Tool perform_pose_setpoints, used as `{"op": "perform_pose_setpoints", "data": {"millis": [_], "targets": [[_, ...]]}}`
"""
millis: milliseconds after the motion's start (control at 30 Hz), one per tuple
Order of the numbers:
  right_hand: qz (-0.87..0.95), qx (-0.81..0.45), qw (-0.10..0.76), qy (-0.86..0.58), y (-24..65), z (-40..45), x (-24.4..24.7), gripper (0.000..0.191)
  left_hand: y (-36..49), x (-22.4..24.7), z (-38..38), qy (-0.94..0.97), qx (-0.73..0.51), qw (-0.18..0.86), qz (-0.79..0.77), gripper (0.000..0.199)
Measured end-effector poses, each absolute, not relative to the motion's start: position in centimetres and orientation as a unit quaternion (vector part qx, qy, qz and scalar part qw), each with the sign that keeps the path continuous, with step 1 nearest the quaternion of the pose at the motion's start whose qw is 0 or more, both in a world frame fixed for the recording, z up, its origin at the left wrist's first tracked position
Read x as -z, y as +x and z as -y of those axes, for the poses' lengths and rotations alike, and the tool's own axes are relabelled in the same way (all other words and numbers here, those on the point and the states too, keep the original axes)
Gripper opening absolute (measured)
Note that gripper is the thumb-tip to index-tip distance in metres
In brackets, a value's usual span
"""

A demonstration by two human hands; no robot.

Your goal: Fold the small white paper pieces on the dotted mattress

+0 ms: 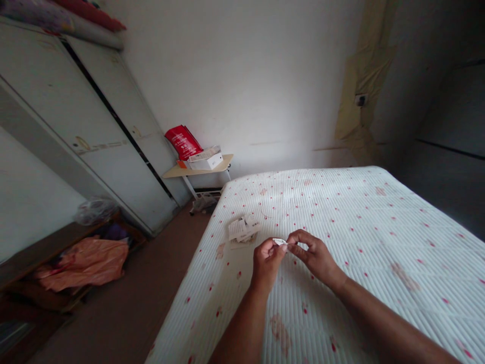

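Observation:
Both my hands meet over the bed, pinching a small folded piece of white paper (279, 241) between them. My left hand (267, 260) has its thumb and fingers closed on the paper's near side. The fingertips of my right hand (312, 254) are closed at the paper's right end, and they cover part of it. Left of and beyond my left hand, a loose pile of printed paper pieces (243, 229) lies on the bedspread (333, 222), which is white, ribbed and dotted with red.
Past the bed's far left corner a small table (197, 171) carries a red bag (184, 142) and a white box (206, 158). A tall cabinet (98, 111) stands at the left. On the floor side lies an orange cloth or bag (89, 260). A wall socket (361, 99) is at the right.

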State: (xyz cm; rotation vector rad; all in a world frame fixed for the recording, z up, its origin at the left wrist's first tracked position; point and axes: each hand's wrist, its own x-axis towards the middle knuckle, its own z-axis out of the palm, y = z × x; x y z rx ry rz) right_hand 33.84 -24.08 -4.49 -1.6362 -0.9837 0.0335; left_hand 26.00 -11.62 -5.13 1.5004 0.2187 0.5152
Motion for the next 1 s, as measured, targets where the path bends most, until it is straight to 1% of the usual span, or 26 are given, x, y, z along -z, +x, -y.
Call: {"op": "perform_pose_setpoints", "data": {"millis": [133,300,467,567,667,767,900,1000], "targets": [[0.38,-0.07,0.601,-0.7,34.0,24.2,4.7,0.016,26.1,5.0,11.6,0.666,-0.226,0.702,-0.113,0.02],[0.36,-0.169,0.607,-0.688,34.4,24.2,4.4,0.025,26.3,5.3,11.6,0.648,-0.199,0.724,-0.129,0.02],[0.341,-0.217,0.612,-0.68,34.4,24.4,4.0,0.028,26.5,5.7,12.0,0.624,-0.19,0.747,-0.129,0.02],[0.337,-0.219,0.588,-0.702,34.6,24.5,4.1,0.028,26.5,5.7,12.0,0.628,-0.182,0.745,-0.133,0.021],[0.361,-0.185,0.54,-0.737,34.8,24.8,4.2,0.024,26.5,5.5,11.7,0.643,-0.153,0.735,-0.149,0.023],[0.399,-0.146,0.496,-0.757,35.1,25.0,4.2,0.021,26.5,5.6,11.1,0.674,-0.126,0.71,-0.162,0.025],[0.387,-0.188,0.479,-0.765,35.6,25.2,4.3,0.018,26.7,6.3,10.6,0.743,-0.136,0.635,-0.163,0.021],[0.369,-0.208,0.472,-0.773,36.2,25.2,5.0,0.013,26.8,6.7,10.7,0.804,-0.13,0.552,-0.181,0.018]]}}
